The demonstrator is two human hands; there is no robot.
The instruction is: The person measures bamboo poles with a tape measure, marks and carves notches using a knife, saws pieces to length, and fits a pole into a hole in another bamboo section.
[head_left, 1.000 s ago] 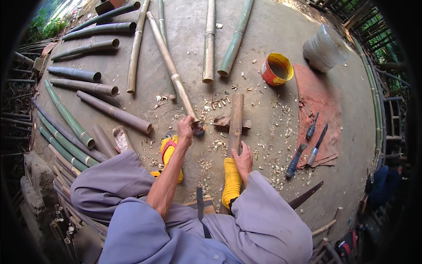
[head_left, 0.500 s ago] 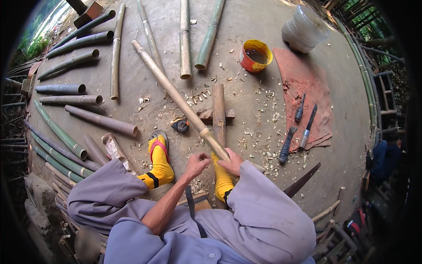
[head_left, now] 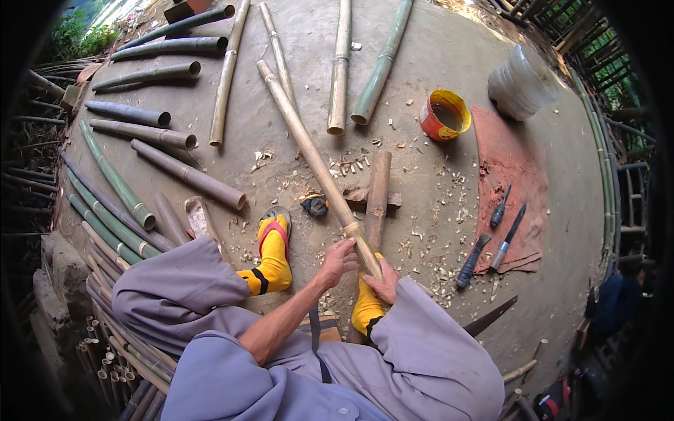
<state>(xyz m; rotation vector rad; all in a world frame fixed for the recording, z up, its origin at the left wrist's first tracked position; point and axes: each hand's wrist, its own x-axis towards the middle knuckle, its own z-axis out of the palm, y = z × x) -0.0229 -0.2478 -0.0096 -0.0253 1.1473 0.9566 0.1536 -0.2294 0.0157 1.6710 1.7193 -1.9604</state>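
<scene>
Moved: long tan bamboo pole [head_left: 309, 149], near end swung rightward since the first frame.
Pole's place: slanting across short brown bamboo length [head_left: 379, 179].
Right grip [head_left: 384, 282]: closed around pole's near end.
Left grip [head_left: 338, 262]: loosely open, fingertips at pole's side.

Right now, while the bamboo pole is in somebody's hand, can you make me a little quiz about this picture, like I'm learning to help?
1. Pick one: what colour are the socks?
A) blue
B) yellow
C) green
2. True or false: the right hand holds the near end of a long bamboo pole.
3. Fill the gap: in the picture, the red-and-yellow tub stands to the ____ of the red mat.

Key: 1. B, yellow. 2. True. 3. Left.
</scene>
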